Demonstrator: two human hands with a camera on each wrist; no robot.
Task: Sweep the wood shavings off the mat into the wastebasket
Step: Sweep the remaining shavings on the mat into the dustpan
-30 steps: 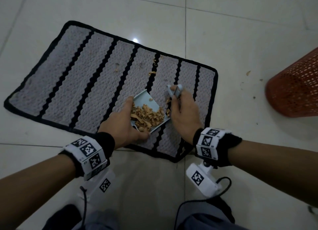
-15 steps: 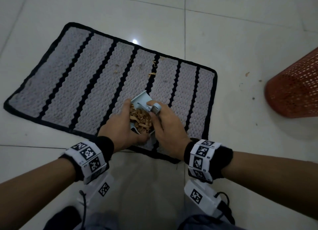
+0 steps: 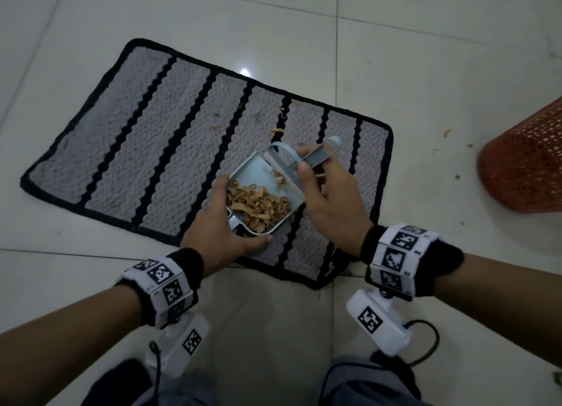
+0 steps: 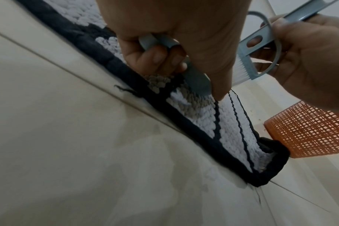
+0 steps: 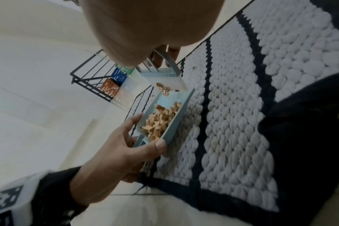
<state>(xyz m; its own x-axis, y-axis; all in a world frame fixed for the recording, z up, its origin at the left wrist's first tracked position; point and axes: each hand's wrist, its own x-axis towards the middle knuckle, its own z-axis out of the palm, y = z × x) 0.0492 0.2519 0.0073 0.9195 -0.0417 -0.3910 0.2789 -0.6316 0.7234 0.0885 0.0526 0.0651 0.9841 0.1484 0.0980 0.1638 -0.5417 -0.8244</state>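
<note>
A grey mat point(image 3: 170, 150) with black stripes lies on the tiled floor. My left hand point(image 3: 219, 229) grips the handle of a small pale blue dustpan point(image 3: 255, 174) resting on the mat's near right part; a heap of wood shavings point(image 3: 258, 206) fills its rear. My right hand point(image 3: 328, 199) holds a small blue brush point(image 3: 316, 155), its bristles point(image 5: 169, 81) at the pan's open lip with a few shavings against them. A few loose shavings point(image 3: 278, 131) lie on the mat beyond the pan. The orange mesh wastebasket point(image 3: 526, 162) stands on the floor to the right.
Small scraps point(image 3: 447, 133) dot the tiles between mat and wastebasket. A black wire rack point(image 5: 95, 79) with coloured boxes shows far off in the right wrist view. My knees point(image 3: 349, 384) are at the bottom edge.
My right hand has moved with the brush from over the pan's heap out to the pan's front lip. The pan now sits flatter, its heap uncovered. My left hand stays put.
</note>
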